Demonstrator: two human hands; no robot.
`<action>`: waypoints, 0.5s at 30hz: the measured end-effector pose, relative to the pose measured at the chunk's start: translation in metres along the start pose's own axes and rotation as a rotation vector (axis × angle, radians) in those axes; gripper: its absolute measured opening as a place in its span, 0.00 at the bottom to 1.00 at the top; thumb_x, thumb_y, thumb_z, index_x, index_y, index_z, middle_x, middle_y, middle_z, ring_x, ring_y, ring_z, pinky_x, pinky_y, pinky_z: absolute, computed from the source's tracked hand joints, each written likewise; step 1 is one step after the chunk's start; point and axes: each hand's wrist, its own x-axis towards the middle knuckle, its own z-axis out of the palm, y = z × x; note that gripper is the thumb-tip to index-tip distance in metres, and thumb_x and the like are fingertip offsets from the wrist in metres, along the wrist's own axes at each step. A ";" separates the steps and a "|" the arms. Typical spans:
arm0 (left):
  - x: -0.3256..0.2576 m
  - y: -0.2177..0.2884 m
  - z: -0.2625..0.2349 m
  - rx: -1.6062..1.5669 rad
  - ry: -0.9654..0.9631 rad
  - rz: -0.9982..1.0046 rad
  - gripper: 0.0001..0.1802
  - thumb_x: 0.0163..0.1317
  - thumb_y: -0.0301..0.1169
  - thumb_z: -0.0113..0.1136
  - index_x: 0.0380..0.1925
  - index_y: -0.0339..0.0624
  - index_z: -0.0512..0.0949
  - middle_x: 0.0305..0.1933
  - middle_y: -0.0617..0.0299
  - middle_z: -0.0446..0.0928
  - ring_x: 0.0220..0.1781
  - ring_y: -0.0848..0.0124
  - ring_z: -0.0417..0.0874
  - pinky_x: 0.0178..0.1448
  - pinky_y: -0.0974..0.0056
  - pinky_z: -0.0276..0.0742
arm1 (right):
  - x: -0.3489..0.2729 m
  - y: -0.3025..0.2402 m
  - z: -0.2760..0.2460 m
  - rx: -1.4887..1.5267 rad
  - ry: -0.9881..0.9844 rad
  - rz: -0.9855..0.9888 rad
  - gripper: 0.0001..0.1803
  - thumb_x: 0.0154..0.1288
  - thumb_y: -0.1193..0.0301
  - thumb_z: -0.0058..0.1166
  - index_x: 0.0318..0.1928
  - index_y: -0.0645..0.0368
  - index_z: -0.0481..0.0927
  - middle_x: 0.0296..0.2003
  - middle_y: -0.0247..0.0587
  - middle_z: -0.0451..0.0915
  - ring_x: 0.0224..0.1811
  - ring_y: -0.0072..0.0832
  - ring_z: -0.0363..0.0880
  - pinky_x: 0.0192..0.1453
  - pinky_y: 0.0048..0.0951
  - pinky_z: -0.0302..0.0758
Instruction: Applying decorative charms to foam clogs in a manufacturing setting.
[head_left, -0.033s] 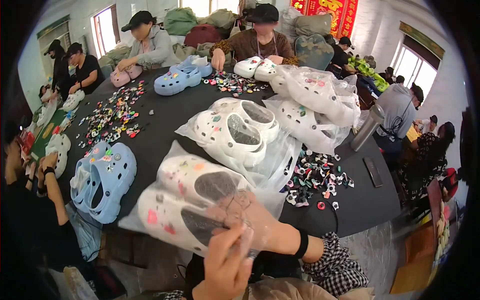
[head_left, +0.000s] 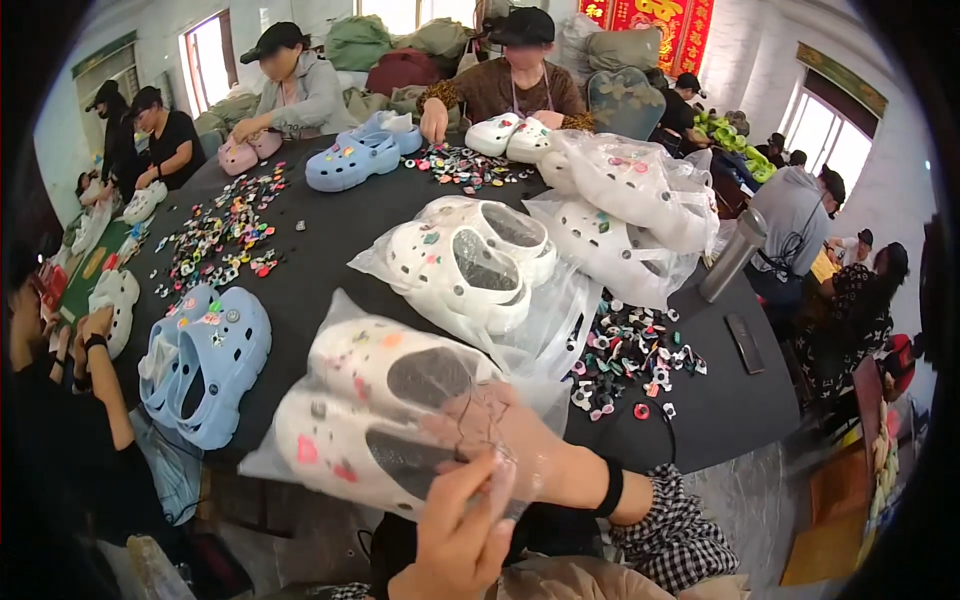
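A pair of white clogs (head_left: 345, 440) with coloured charms lies inside a clear plastic bag (head_left: 275, 460) at the table's near edge, toes pointing left. My right hand (head_left: 510, 430), a black band at its wrist, reaches into the bag at the heels. Its fingers, blurred by the plastic, seem wrapped round the clogs' heel end. My left hand (head_left: 455, 530) pinches the bag's edge just below the right hand. Beyond them, a second bagged white pair (head_left: 470, 265) rests on the table, and more bagged white clogs (head_left: 640, 190) are stacked behind it.
Loose charms lie in piles on the black table (head_left: 390, 210), one pile (head_left: 635, 350) at the right near a steel flask (head_left: 735, 255) and a dark remote-like object (head_left: 744, 343). Blue clogs (head_left: 215, 360) stand at left, beside a co-worker's hands (head_left: 95, 325). Other people sit opposite.
The bagged clogs in my hands have shifted very slightly downward. Both hands keep their hold in nearly the same place.
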 end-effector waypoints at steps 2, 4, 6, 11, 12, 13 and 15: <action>0.003 -0.001 -0.003 -0.093 -0.074 0.001 0.21 0.70 0.30 0.55 0.58 0.27 0.78 0.64 0.38 0.73 0.62 0.45 0.77 0.66 0.51 0.72 | -0.011 0.006 -0.016 -0.006 -0.034 0.009 0.34 0.59 0.60 0.55 0.64 0.66 0.72 0.52 0.49 0.78 0.58 0.46 0.74 0.65 0.47 0.64; 0.009 0.004 -0.016 -0.232 -0.193 -0.034 0.21 0.71 0.30 0.56 0.59 0.27 0.77 0.65 0.39 0.74 0.62 0.45 0.78 0.68 0.51 0.71 | -0.021 0.012 -0.016 -0.134 0.048 -0.042 0.32 0.58 0.63 0.55 0.61 0.67 0.73 0.47 0.45 0.79 0.53 0.40 0.77 0.63 0.44 0.67; 0.002 -0.005 -0.039 -0.069 -0.143 -0.082 0.23 0.72 0.38 0.54 0.57 0.29 0.79 0.63 0.39 0.76 0.61 0.45 0.79 0.67 0.50 0.72 | -0.025 0.006 -0.036 -0.141 -0.057 0.001 0.30 0.58 0.64 0.54 0.60 0.66 0.74 0.48 0.44 0.80 0.55 0.39 0.77 0.62 0.44 0.68; -0.018 -0.036 -0.092 0.343 0.118 -0.284 0.25 0.73 0.39 0.53 0.61 0.31 0.75 0.63 0.44 0.76 0.63 0.49 0.76 0.71 0.53 0.66 | -0.039 0.013 -0.031 -0.113 -0.012 0.018 0.21 0.59 0.68 0.55 0.54 0.59 0.79 0.52 0.39 0.79 0.56 0.37 0.78 0.57 0.43 0.72; -0.022 -0.045 -0.098 0.334 0.108 -0.276 0.25 0.73 0.39 0.53 0.61 0.31 0.75 0.63 0.44 0.76 0.63 0.49 0.76 0.71 0.53 0.66 | -0.041 0.010 -0.031 -0.117 -0.007 0.032 0.21 0.59 0.68 0.55 0.54 0.59 0.79 0.52 0.39 0.79 0.56 0.37 0.78 0.57 0.43 0.72; -0.026 -0.055 -0.104 0.278 0.130 -0.440 0.25 0.74 0.38 0.52 0.64 0.31 0.73 0.64 0.44 0.75 0.66 0.52 0.74 0.72 0.54 0.65 | -0.042 0.007 -0.031 -0.129 0.008 0.065 0.19 0.61 0.68 0.54 0.53 0.59 0.80 0.52 0.40 0.79 0.56 0.36 0.78 0.56 0.42 0.73; -0.038 -0.073 -0.108 0.213 0.138 -0.601 0.25 0.76 0.36 0.50 0.66 0.31 0.71 0.66 0.45 0.74 0.68 0.54 0.73 0.73 0.55 0.64 | -0.041 0.002 -0.028 -0.145 0.024 0.112 0.18 0.62 0.68 0.54 0.52 0.59 0.80 0.52 0.40 0.79 0.56 0.36 0.78 0.54 0.42 0.75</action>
